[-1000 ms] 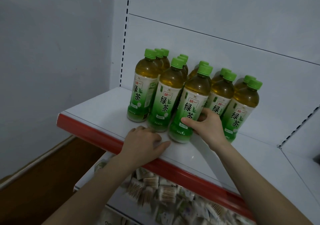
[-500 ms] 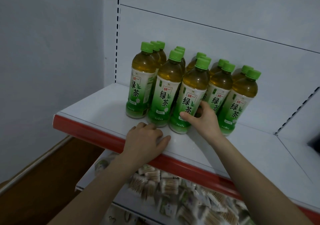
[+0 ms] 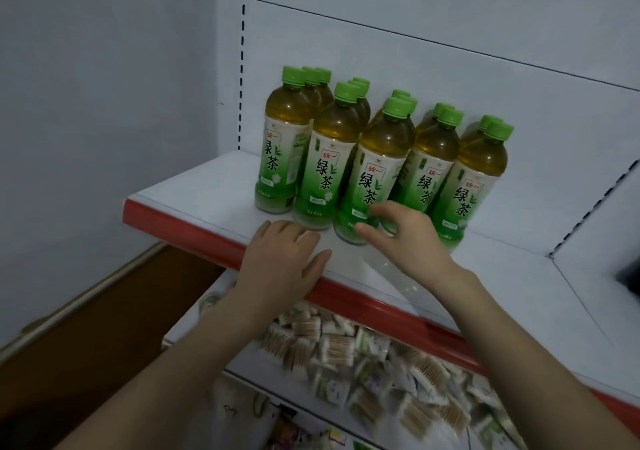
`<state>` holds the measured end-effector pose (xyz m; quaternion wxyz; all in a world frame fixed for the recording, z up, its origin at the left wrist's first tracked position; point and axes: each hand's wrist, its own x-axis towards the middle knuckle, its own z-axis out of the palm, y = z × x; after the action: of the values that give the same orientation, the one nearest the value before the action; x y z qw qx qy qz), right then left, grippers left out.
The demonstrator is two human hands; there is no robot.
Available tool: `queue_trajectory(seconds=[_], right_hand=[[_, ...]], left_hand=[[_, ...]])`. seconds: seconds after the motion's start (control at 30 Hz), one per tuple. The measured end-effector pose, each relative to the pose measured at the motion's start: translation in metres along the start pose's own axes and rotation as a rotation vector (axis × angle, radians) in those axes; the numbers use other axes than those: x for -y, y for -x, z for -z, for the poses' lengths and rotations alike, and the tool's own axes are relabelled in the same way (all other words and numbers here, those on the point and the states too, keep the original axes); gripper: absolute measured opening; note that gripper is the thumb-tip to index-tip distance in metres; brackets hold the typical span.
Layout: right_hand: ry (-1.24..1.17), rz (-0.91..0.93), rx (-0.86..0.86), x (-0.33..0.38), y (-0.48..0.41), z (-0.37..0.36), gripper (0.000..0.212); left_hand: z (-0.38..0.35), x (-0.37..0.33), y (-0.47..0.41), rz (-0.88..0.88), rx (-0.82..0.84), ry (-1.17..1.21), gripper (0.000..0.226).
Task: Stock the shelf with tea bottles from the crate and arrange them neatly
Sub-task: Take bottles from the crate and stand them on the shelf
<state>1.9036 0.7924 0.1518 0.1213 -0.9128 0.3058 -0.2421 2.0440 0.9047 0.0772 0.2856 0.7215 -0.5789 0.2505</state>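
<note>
Lying flat on the shelf (image 3: 194, 196), the left hand (image 3: 284, 262) was released; the right hand (image 3: 405, 238), unclenched, hovered just before a tea bottle (image 3: 377, 165).

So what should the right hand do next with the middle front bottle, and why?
Probably nudge the middle front bottle back a little: its base looks slightly ahead of the neighbouring bottles, and the right hand hangs open right at it.

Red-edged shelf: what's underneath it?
A lower shelf strewn with small packets, seemingly cotton swabs. The red-edged shelf covers its back part and the arms cover some of the front, so what lies there cannot be seen.
</note>
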Motion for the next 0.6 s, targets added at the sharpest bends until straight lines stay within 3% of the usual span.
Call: queue_trajectory(seconds=[0.17, 0.33, 0.43, 0.6], right_hand=[[-0.056, 0.219, 0.052, 0.030, 0.011, -0.014, 0.049], [-0.176, 0.398, 0.192, 0.068, 0.038, -0.052, 0.044], [-0.261, 0.488, 0.364, 0.096, 0.062, -0.091, 0.045], [-0.305, 0.580, 0.682, 0.137, 0.112, -0.161, 0.052]], left_hand=[[0.031, 0.001, 0.054, 0.117, -0.040, -0.041, 0.028], [0.059, 0.010, 0.154, 0.404, 0.206, -0.203, 0.038], [0.077, 0.007, 0.222, 0.622, 0.357, -0.279, 0.043], [0.105, 0.001, 0.328, 0.911, 0.478, -0.355, 0.027]])
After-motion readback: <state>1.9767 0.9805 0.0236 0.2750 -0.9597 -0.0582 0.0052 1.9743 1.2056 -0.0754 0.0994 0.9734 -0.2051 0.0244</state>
